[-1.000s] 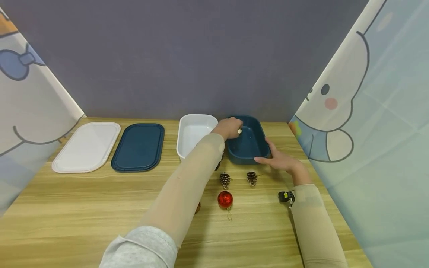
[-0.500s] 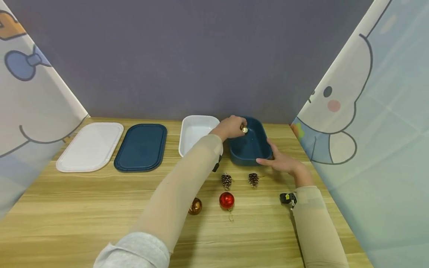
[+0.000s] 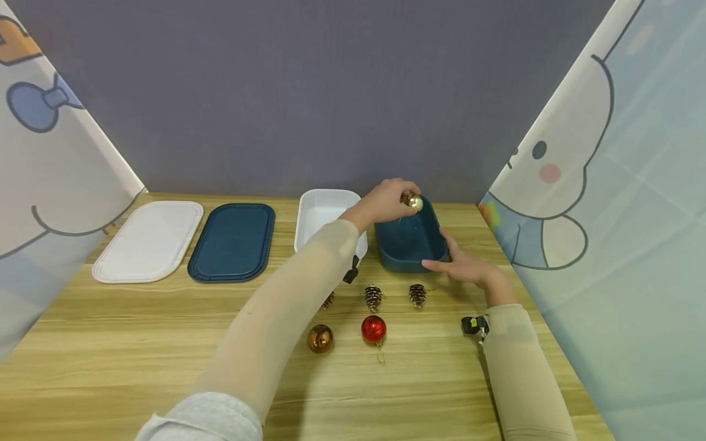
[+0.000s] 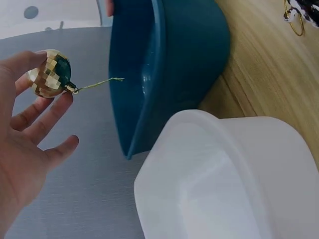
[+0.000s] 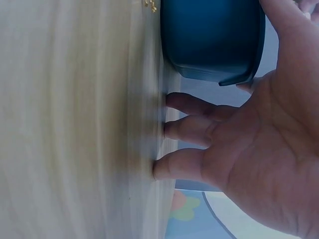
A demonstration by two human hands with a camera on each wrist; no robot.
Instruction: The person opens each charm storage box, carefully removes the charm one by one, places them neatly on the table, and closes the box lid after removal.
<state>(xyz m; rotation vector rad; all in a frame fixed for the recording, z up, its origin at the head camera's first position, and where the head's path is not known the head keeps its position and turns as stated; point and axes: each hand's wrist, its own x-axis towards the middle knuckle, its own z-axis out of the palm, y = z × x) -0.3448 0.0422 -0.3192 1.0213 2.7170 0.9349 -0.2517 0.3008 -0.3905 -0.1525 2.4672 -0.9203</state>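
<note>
A pale wood-grained bench stretches out in front of the blue bin, where a black device by the right sleeve bears a yellow mark too small to read. Above the blue bin the left hand pinches a gold bauble, while the right hand spreads wide against its front right corner; behind it stands a grey wall, flanked by cartoon-printed panels.
</note>
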